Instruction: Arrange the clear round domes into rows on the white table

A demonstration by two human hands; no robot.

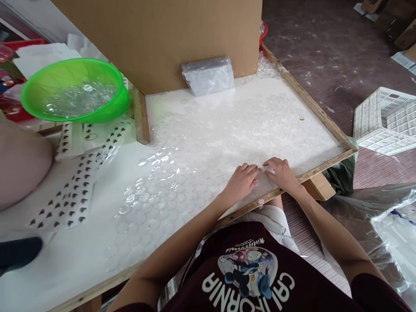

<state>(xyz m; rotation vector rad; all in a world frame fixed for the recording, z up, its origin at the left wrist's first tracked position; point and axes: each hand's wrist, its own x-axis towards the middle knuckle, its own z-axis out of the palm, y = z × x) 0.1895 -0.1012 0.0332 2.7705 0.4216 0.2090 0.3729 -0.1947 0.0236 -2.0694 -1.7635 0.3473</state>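
My left hand [242,182] rests palm down near the table's front edge, its fingers bent and slightly apart over a layer of clear round discs [169,186]. Close to its fingertips is my right hand [280,172], fingers curved and parted, also low over the discs. I see nothing plainly gripped in either hand, though a transparent disc under the fingertips would be hard to make out. The discs lie spread flat across the white tabletop [107,182], many touching or overlapping.
Wooden strips [312,102] edge the table. A large cardboard sheet [162,39] stands at the back, a plastic-wrapped packet [209,77] against it. Left are a green basket [123,102] of clear pieces and sheets with dark prints [73,195]. A white crate [373,123] sits on the floor.
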